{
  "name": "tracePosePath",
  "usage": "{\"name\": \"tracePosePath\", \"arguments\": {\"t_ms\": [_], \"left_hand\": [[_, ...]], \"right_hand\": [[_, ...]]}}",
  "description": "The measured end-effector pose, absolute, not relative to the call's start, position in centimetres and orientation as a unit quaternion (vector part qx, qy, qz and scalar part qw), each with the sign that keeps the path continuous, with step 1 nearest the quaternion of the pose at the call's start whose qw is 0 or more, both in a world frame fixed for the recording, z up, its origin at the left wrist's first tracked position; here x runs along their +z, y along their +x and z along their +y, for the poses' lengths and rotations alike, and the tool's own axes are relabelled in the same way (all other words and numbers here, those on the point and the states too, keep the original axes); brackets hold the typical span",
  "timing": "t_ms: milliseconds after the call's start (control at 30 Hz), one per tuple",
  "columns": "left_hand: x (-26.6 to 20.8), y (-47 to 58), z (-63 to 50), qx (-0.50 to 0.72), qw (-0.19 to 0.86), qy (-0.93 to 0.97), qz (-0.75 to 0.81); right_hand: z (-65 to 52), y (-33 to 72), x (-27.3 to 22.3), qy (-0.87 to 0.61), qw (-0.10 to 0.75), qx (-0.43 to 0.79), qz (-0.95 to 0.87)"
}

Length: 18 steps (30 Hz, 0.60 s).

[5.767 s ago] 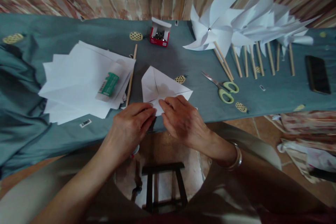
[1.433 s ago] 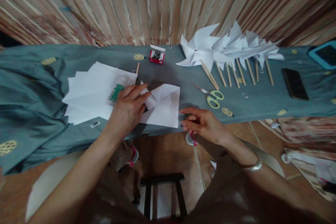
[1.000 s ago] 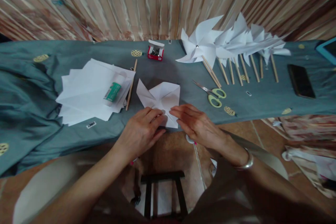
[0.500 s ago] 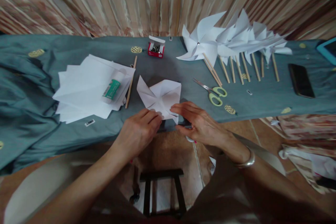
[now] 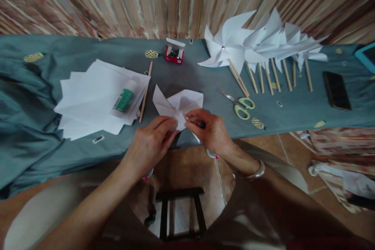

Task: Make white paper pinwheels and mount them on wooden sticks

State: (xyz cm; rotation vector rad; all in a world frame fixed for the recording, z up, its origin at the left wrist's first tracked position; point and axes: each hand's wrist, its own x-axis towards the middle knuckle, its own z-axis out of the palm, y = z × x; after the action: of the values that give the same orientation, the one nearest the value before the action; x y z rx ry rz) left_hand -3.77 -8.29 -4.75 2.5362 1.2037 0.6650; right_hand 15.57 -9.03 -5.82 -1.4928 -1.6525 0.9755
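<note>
A white paper pinwheel (image 5: 187,99), partly folded and without a stick, lies near the front edge of the cloth-covered table. At its lower left, my left hand (image 5: 154,136) is closed on the paper with fingertips pressed together. My right hand (image 5: 209,129) pinches a paper flap at the lower right, near the middle of the pinwheel. The fingers hide part of the lower blades. To the left lie a wooden stick (image 5: 145,91) and a stack of white paper sheets (image 5: 84,97) with a green-and-white glue stick (image 5: 123,100) on top.
A red box of metal pins (image 5: 175,52) stands open at the back. Several finished pinwheels (image 5: 231,43) on sticks lie at the back right. Green-handled scissors (image 5: 241,107) rest right of my hands, and a black phone (image 5: 336,90) lies farther right, near a blue-edged device (image 5: 366,56).
My right hand has moved left and inward, its fingers now pinched together on a flap towards the pinwheel's middle. My left hand stays at the lower left of the paper.
</note>
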Motion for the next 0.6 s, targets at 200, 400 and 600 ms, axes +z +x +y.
{"name": "tracePosePath", "arguments": {"t_ms": [200,400,600], "left_hand": [[-4.7,-4.1,-9.2,0.224,0.089,0.889,0.390],[-4.7,-4.2,-9.9,0.180,0.100,0.911,0.357],[-4.9,-4.3,-9.8,0.158,0.112,0.918,0.346]], "right_hand": [[-8.8,14.9,-4.8,-0.618,0.296,0.335,-0.647],[-8.4,14.7,-4.4,-0.637,0.262,0.305,-0.658],[-8.3,14.6,-4.4,-0.642,0.245,0.279,-0.670]]}}
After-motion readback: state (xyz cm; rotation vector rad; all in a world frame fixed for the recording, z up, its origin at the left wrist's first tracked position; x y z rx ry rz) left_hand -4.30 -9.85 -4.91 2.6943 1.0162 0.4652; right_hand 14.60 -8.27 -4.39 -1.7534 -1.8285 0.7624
